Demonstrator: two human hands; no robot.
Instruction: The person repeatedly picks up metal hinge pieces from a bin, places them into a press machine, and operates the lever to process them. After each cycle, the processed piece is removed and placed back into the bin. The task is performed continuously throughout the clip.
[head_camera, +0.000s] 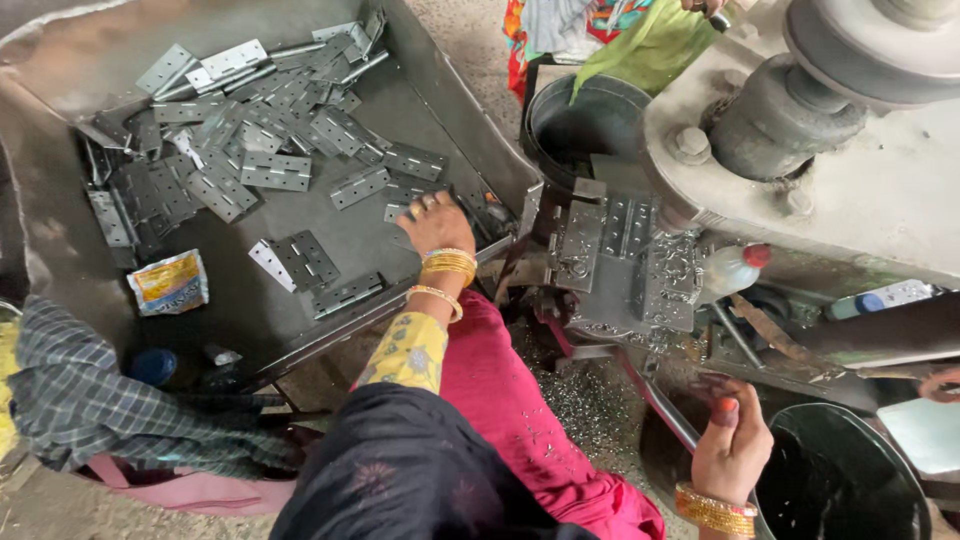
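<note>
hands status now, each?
Left hand: reaching into the tray, fingers on a hinge plate; grip cannot be told.
Right hand: closed on a metal rod.

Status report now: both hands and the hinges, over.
Left hand reaching into tray, fingers on a metal hinge. Right hand gripping a metal lever by the press. Loose hinge pile farther back in the tray.

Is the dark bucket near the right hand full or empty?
Cannot tell. The bucket by the right hand shows only a dark inside; no contents are clearly visible.
</note>
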